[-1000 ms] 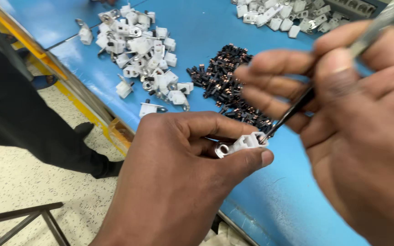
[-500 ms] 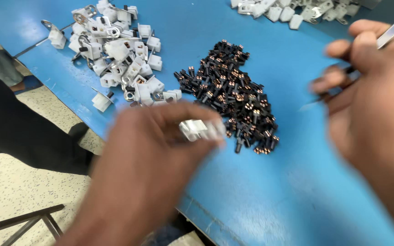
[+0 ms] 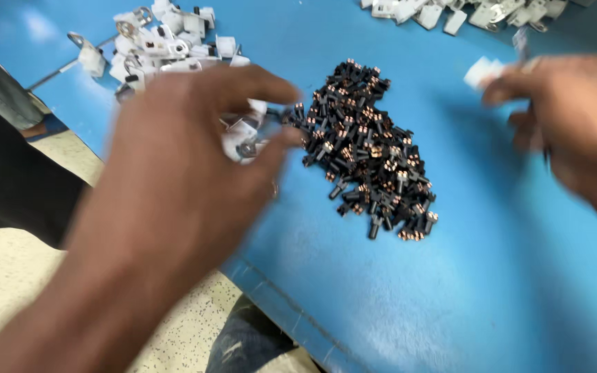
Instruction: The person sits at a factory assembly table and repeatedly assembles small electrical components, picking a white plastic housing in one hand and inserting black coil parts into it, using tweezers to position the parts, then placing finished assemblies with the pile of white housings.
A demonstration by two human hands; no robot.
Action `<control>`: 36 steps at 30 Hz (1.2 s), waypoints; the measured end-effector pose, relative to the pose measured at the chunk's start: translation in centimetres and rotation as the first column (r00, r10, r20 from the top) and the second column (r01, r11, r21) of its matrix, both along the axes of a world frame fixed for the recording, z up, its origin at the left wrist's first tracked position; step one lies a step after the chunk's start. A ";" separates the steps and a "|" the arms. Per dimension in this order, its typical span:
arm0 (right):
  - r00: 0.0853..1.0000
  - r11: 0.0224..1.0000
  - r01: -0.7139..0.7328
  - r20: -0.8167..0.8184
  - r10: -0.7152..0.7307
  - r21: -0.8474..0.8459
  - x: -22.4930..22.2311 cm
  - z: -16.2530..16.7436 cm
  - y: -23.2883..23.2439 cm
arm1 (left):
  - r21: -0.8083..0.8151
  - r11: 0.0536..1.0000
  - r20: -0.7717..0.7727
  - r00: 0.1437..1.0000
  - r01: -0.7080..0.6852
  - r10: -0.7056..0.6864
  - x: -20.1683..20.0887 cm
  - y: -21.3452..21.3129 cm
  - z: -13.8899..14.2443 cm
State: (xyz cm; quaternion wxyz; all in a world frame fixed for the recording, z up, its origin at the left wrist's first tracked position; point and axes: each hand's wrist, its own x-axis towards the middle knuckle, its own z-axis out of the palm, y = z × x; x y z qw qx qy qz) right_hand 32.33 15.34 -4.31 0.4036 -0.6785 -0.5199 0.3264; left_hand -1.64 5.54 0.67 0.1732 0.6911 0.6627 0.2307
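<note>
A: What is lying toward the bench's [image 3: 492,276] far left corner?

B: One heap of white plastic pieces [image 3: 164,41], too many to count; the left hand [image 3: 181,173] is hovering just in front of it, blurred, thumb and forefinger pinching one white piece [image 3: 243,141].

A: And toward the middle?

B: One pile of small black parts with copper tips [image 3: 367,148] is sitting there, uncountable; a second white heap [image 3: 464,10] is lying along the far edge.

A: The right hand [image 3: 575,131]?

B: It is blurring near the right edge, fingers closing on one white piece [image 3: 481,69] and a thin tool [image 3: 522,41].
</note>
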 end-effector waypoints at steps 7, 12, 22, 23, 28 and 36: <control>0.840 0.782 -0.535 -0.106 0.532 -0.320 -6.7 2.1 -15.7 | -0.453 0.850 0.649 0.753 0.269 0.107 3.9 -7.4 -1.3; 0.614 0.966 -0.138 0.746 0.258 -0.220 -12.3 3.8 -14.9 | -0.666 0.743 0.520 0.757 0.068 0.397 1.8 -9.2 -0.1; 0.739 0.967 -0.235 0.665 0.113 0.097 -13.4 2.7 -16.7 | -0.622 0.781 0.562 0.724 0.053 0.399 2.0 -10.7 0.3; 0.779 0.989 -0.147 0.615 0.126 -0.016 -13.7 3.2 -16.6 | -0.596 0.801 0.563 0.742 0.061 0.363 2.0 -10.7 0.2; 0.974 0.998 -0.054 0.220 0.056 -0.015 -14.2 6.3 -17.2 | -0.482 0.868 0.590 0.776 0.118 0.222 1.8 -10.4 0.3; 0.790 0.764 -0.552 0.502 0.351 0.334 -11.2 6.1 -19.3 | -0.446 0.886 0.661 0.714 0.124 0.233 2.4 -9.3 2.4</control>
